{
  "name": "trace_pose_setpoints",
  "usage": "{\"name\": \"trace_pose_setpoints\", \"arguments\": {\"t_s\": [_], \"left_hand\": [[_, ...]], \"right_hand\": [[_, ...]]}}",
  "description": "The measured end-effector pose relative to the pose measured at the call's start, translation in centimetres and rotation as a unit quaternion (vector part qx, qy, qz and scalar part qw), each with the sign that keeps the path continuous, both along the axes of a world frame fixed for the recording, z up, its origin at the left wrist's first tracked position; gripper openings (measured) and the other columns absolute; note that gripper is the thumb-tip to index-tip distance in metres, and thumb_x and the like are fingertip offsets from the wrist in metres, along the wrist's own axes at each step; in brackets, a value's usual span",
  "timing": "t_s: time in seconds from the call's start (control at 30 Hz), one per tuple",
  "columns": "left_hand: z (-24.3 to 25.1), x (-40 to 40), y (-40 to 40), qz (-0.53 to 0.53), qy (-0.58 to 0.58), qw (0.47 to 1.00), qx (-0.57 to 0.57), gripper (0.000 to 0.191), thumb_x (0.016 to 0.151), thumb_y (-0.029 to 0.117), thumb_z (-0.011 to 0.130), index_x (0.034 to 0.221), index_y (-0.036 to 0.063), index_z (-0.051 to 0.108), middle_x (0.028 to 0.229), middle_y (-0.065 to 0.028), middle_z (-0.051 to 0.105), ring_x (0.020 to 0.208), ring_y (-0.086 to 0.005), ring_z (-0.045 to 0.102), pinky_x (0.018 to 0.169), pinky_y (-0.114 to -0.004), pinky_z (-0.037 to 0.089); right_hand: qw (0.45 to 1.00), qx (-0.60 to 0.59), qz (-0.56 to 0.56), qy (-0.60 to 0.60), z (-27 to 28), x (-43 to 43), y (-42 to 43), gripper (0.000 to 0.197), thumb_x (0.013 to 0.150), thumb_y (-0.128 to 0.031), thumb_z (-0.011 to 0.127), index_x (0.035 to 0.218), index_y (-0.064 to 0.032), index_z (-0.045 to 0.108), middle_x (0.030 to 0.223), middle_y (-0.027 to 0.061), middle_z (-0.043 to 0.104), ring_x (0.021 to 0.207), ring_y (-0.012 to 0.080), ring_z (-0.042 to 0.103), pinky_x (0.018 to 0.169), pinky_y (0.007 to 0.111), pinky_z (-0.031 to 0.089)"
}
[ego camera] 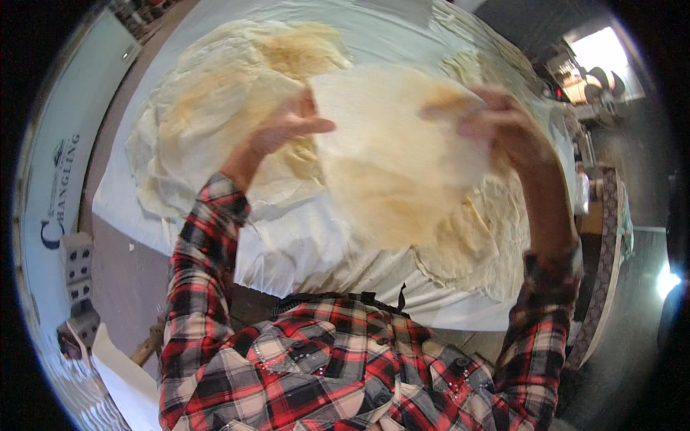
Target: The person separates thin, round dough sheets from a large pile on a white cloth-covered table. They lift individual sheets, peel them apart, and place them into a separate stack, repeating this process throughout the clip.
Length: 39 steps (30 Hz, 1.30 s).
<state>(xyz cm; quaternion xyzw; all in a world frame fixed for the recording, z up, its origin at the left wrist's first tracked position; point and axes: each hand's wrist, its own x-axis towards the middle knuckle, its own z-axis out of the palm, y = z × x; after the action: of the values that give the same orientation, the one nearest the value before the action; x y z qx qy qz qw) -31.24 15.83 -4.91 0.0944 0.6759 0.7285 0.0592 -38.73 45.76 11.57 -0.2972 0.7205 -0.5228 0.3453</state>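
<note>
A large, thin, pale flatbread (pixel 372 156) with browned patches is up in front of me, blurred by motion. My left hand (pixel 288 121) grips its left edge, thumb on top and the fingers partly hidden behind the sheet. On the opposite side, my right hand (pixel 504 124) holds the upper right part, fingers bent over a browned area. A broad heap of similar flatbreads (pixel 199 118) lies to the left, partly behind my left forearm. More thin flatbreads (pixel 504 231) spread out on the right, under and beside the held one.
White cloth (pixel 302 242) covers the work surface, wrinkled along the near edge. A fan (pixel 601 81) stands by a bright window at upper right. Perforated blocks (pixel 78 264) and a long pale panel with writing (pixel 70 118) are at left. A patterned edge (pixel 598 280) borders the right side.
</note>
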Motion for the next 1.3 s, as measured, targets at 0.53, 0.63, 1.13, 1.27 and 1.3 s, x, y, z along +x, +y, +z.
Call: {"name": "trace_pose_setpoints", "arguments": {"t_s": [0.53,0.63,1.13,1.27,1.3], "left_hand": [[9.7,2.5,-12.9,0.217,0.329,0.767,-0.507,0.029,0.072,-0.014,0.063,0.096,0.0032,0.064,0.103,-0.0057,0.066,0.102,-0.0203,0.062,0.089,-0.032,0.048],[2.1,5.3,-12.0,0.169,0.247,0.768,-0.566,0.030,0.069,-0.008,0.065,0.095,0.0058,0.065,0.102,-0.0088,0.066,0.101,-0.0280,0.061,0.092,-0.039,0.044],[-7.1,11.0,23.5,-0.117,0.228,0.902,-0.349,0.022,0.075,0.004,0.068,0.096,0.0088,0.065,0.093,-0.0090,0.064,0.088,-0.0248,0.062,0.084,-0.037,0.046],[-8.3,12.8,29.9,-0.183,-0.106,0.969,-0.128,0.020,0.084,0.007,0.064,0.103,0.0041,0.063,0.092,-0.0049,0.065,0.084,-0.0154,0.062,0.077,-0.030,0.050],[-9.0,13.5,30.8,-0.175,-0.198,0.961,-0.081,0.020,0.086,0.008,0.062,0.105,0.0029,0.063,0.093,-0.0042,0.065,0.085,-0.0136,0.062,0.078,-0.029,0.050]], "right_hand": [[0.766,-0.066,-0.104,0.631,-6.1,-2.3,-6.2,0.022,0.079,-0.014,0.057,0.095,-0.0238,0.069,0.088,0.0018,0.065,0.080,0.0233,0.064,0.059,0.038,0.055],[0.818,0.040,-0.094,0.566,-14.9,3.5,-0.6,0.027,0.079,-0.006,0.060,0.105,-0.0130,0.065,0.101,0.0083,0.065,0.089,0.0290,0.063,0.070,0.039,0.054],[0.839,0.341,-0.092,0.413,-27.9,21.4,28.3,0.052,0.073,-0.016,0.065,0.123,-0.0098,0.054,0.133,0.0085,0.050,0.122,0.0276,0.046,0.106,0.048,0.030],[0.859,0.290,-0.058,0.418,-28.3,20.4,30.2,0.054,0.072,-0.023,0.068,0.122,-0.0109,0.054,0.128,0.0084,0.053,0.120,0.0270,0.047,0.107,0.050,0.028],[0.865,0.280,-0.059,0.412,-28.0,20.4,30.3,0.055,0.071,-0.024,0.070,0.123,-0.0106,0.055,0.125,0.0082,0.054,0.118,0.0271,0.048,0.107,0.049,0.028]]}}
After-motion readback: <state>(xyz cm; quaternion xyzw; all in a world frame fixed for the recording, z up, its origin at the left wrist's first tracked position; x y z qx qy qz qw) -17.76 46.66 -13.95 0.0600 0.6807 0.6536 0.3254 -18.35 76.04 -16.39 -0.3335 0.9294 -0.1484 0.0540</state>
